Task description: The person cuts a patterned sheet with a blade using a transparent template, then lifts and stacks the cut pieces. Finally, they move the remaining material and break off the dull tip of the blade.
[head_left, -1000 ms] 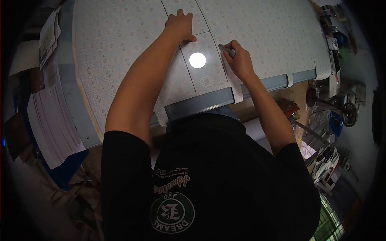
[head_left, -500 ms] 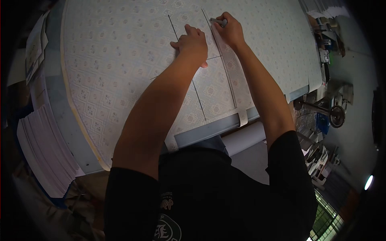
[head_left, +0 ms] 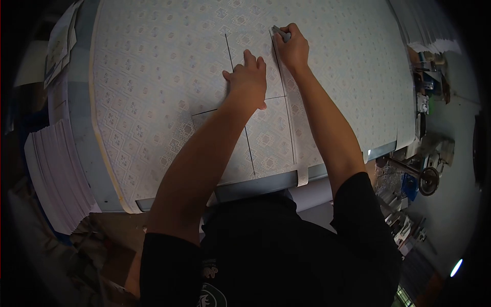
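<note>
My left hand [head_left: 247,77] lies with fingers spread on the pale patterned sheet [head_left: 153,66] that covers the table. Under and around it run thin black straight lines: two long ones and a crossing one. My right hand [head_left: 293,48] is closed around a short grey tool [head_left: 282,34], shaped like a utility knife. The tool's tip is right at the far end of the right-hand long line [head_left: 284,97]. A narrow pale strip [head_left: 303,175] next to that line hangs over the table's near edge.
A tall stack of pale sheets [head_left: 59,174] stands at the left, with loose papers [head_left: 62,43] beyond it. The table's metal edge [head_left: 240,192] runs in front of my body. A round handwheel [head_left: 428,180] and cluttered items stand at the right.
The view has shifted, so the table appears lower. My right hand with the grey tool has moved along the line to its far end. My left hand keeps its place on the sheet.
</note>
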Available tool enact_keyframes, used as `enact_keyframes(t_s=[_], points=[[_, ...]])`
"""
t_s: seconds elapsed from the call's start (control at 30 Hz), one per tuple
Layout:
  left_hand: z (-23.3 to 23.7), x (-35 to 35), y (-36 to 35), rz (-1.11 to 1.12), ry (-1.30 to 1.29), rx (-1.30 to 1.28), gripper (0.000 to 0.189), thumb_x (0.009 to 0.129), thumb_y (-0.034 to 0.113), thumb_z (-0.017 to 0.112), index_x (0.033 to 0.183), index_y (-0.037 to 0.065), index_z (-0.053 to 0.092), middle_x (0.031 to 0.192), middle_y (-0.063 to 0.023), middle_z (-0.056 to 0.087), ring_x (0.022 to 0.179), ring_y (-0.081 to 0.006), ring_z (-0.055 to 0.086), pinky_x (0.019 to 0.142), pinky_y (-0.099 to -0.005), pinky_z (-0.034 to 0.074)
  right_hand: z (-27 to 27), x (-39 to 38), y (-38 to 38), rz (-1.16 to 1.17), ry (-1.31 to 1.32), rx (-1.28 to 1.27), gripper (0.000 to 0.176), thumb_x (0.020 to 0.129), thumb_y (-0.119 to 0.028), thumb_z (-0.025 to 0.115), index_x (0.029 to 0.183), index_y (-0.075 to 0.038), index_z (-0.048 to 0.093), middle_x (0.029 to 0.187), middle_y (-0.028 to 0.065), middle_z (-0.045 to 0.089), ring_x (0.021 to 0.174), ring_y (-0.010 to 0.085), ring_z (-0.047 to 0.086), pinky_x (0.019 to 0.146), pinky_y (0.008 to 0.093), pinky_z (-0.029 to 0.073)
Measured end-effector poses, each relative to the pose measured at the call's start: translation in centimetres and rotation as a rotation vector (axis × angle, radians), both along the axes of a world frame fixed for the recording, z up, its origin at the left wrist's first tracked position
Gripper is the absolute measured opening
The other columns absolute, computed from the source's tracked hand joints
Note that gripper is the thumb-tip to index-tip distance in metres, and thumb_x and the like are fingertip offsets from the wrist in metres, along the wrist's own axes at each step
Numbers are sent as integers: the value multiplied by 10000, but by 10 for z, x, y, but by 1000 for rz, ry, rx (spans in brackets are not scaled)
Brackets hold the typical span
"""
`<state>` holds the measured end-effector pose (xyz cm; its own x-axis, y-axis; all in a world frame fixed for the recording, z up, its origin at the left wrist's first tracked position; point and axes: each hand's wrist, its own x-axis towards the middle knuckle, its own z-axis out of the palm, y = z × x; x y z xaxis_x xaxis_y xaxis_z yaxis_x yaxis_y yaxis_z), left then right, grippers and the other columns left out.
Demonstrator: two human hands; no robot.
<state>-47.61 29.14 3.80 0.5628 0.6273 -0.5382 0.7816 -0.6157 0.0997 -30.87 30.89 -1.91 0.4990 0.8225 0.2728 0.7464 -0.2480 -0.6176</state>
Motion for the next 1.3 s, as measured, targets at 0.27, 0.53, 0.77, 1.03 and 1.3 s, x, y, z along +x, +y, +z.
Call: enact_keyframes(t_s=[0.27, 0.53, 0.77, 1.03, 1.3], points=[[4, -4, 10, 72, -40, -38, 1116, 654, 261, 946, 1556, 132, 302, 1604, -231, 241, 1233, -407, 583, 1007, -529, 521, 16, 50, 5, 240, 108, -98, 238, 884, -221, 754, 1043, -73, 657, 937, 130, 734, 840, 289, 705, 759, 381, 535], [-5, -15, 26, 202, -258, 39, 1081, 568, 197, 960, 1496, 120, 409, 1491, -264, 366, 1364, -454, 418, 988, -515, 526, 33, 114, 63, 997, 101, -259, 143, 910, -130, 735, 1004, -83, 639, 859, 56, 689, 761, 199, 618, 724, 350, 495], [-3, -17, 24, 316, -106, 94, 1260, 537, 265, 979, 1578, 230, 272, 1596, -324, 123, 1447, -602, 150, 1004, -766, 386, 57, 114, 88, 1169, 78, -390, 129, 906, -104, 725, 945, -69, 608, 820, 52, 659, 739, 204, 606, 687, 362, 475], [-1, -18, 27, 333, -186, 56, 1197, 555, 282, 973, 1554, 202, 318, 1587, -358, 139, 1430, -654, 116, 988, -764, 410, 44, 94, 105, 1299, 67, -342, 126, 906, -76, 719, 918, -54, 596, 813, 67, 672, 708, 195, 603, 679, 350, 474], [0, -18, 30, 294, -91, 69, 1238, 568, 413, 956, 1581, 212, 273, 1585, -372, 132, 1412, -668, 148, 967, -734, 453, 34, -57, 164, 1423, -53, -146, 157, 898, -104, 726, 964, -63, 589, 843, 88, 677, 740, 247, 625, 685, 385, 477]])
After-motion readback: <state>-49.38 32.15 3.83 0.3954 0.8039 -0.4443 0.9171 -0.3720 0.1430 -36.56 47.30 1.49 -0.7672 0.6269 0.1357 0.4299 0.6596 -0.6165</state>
